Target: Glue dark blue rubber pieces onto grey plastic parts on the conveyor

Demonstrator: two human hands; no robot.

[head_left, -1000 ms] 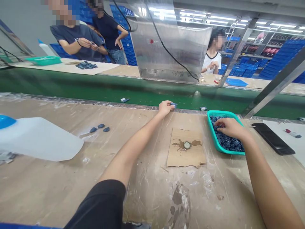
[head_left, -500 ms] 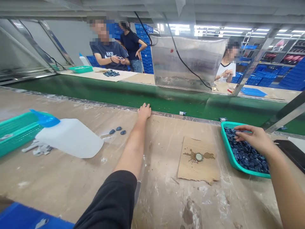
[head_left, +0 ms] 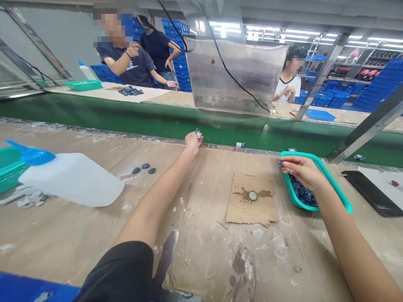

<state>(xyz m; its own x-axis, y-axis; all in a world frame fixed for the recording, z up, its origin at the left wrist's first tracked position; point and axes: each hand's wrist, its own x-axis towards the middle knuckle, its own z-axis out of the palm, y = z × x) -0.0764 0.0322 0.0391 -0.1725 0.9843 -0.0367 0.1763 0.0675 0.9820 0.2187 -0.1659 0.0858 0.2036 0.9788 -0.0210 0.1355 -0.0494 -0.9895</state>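
Left hand (head_left: 192, 143) pinches a white-and-blue piece (head_left: 198, 134); right hand (head_left: 304, 171) pinches a dark piece (head_left: 281, 164), best kept clear of the green basket (head_left: 336, 187).

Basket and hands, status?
Left hand: holding small piece near green belt. Right hand: pinching dark piece at basket rim. Nothing visibly blocking either.
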